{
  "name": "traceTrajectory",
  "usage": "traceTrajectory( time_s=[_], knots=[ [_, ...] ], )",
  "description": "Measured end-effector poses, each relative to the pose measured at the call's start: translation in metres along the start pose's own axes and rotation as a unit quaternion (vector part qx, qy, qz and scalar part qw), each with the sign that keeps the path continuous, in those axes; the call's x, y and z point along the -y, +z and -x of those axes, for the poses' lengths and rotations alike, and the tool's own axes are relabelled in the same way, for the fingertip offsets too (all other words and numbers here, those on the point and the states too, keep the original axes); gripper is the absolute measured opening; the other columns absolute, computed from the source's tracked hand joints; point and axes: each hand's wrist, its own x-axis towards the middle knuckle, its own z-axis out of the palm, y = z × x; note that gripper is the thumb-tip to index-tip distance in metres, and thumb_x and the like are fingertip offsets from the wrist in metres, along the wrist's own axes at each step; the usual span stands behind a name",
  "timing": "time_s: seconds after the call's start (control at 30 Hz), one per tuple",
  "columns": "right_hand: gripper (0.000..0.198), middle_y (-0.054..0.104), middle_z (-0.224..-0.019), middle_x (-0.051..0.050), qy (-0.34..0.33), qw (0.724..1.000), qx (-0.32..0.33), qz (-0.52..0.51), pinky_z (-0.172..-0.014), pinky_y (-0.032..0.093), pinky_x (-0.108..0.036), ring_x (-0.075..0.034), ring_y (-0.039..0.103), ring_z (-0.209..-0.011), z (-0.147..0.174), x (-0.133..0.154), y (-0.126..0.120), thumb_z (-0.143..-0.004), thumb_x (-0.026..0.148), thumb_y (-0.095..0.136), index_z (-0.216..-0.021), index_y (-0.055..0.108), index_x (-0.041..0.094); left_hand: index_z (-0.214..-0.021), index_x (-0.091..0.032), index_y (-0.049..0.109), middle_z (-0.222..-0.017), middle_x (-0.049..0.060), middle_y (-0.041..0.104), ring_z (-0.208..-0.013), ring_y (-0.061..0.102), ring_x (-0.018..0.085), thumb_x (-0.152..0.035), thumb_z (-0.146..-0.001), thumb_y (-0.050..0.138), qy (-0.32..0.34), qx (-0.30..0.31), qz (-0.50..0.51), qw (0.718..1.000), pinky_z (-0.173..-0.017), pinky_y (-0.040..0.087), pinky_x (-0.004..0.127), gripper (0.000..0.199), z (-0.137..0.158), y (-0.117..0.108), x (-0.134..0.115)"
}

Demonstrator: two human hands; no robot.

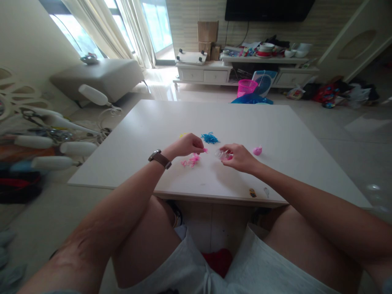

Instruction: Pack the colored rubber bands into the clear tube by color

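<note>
Over one white table [128, 134], my left hand [191, 144] pinches a pink tuft [205, 150] near one pink pile [193, 160] and one blue pile [210, 138]; my right hand [238, 157] grips one clear container [219, 154], long axis sideways, pointing left.

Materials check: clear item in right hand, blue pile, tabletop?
Clear item: probably plastic, glossy; see-through with bright highlights, though glass isn't ruled out.
Blue pile: maybe rubber or soft plastic; thin, tangled strands, finish unclear.
Tabletop: perhaps laminate or painted board; smooth, plain white, soft sheen.
</note>
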Motion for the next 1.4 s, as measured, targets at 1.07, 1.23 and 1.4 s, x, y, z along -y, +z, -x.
traceTrajectory(
  time_s=[1.07, 1.23, 1.4],
  knots=[
    [0.029, 0.073, -0.096, -0.005, 0.039, 0.982, -0.039, -0.180, -0.076, 0.060, -0.033, -0.020, 0.070, -0.087, -0.001, 0.005, 0.003, -0.073, 0.029, 0.073, -0.100, 0.067, 0.020, -0.085, -0.012, 0.065, -0.078, 0.006, 0.070, -0.072, 0.062, 0.012, -0.024, -0.076, 0.072, 0.038, -0.141, 0.159, 0.976, -0.067, 0.049, 0.026, 0.017, -0.013, 0.022, -0.017],
    [0.036, 0.070, -0.098, -0.003, 0.056, 0.944, -0.087, -0.312, -0.083, 0.061, -0.038, -0.020, 0.072, -0.088, -0.005, 0.006, -0.002, -0.068, 0.032, 0.079, -0.093, 0.056, 0.021, -0.086, -0.012, 0.067, -0.075, 0.005, 0.069, -0.066, 0.059, 0.012, -0.024, -0.077, 0.067, -0.026, -0.148, 0.070, 0.986, -0.063, 0.048, 0.026, 0.016, -0.013, 0.003, 0.009],
    [0.036, 0.070, -0.098, -0.003, 0.053, 0.950, -0.088, -0.295, -0.085, 0.061, -0.041, -0.022, 0.073, -0.090, -0.003, 0.012, -0.006, -0.068, 0.033, 0.080, -0.093, 0.056, 0.022, -0.087, -0.014, 0.073, -0.083, 0.006, 0.072, -0.075, 0.064, 0.017, -0.022, -0.073, 0.067, -0.089, -0.080, -0.123, 0.985, -0.067, 0.049, 0.026, 0.018, -0.007, -0.003, 0.037]
  ],
)
